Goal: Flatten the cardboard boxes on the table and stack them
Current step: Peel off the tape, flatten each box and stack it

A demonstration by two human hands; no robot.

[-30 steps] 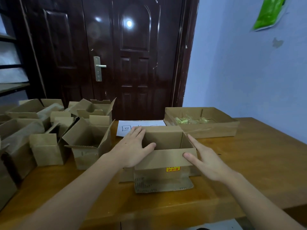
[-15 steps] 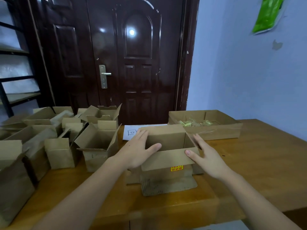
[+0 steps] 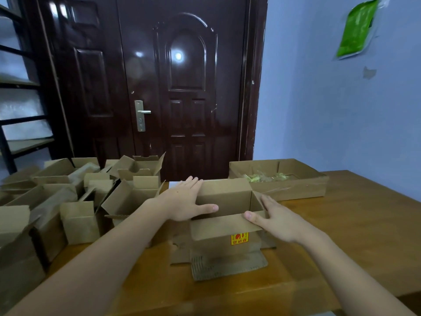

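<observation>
An open brown cardboard box [image 3: 224, 229] with a yellow and red sticker stands on the wooden table [image 3: 355, 236] in front of me, its bottom flaps spread on the table. My left hand [image 3: 184, 201] lies flat against the box's left wall, thumb hooked over the rim into the opening. My right hand [image 3: 276, 218] presses flat on the right wall, thumb on the near top flap. A cluster of several open cardboard boxes [image 3: 77, 201] fills the left side of the table.
A shallow cardboard tray [image 3: 293, 190] with yellowish items inside sits at the back right. A white sheet of paper [image 3: 172, 184] peeks out behind my left hand. A dark door [image 3: 182, 87] and a black shelf rack [image 3: 13, 110] stand beyond the table.
The view has tilted upward, showing more of the door. My hands keep the same hold on the box, which has barely shifted.
</observation>
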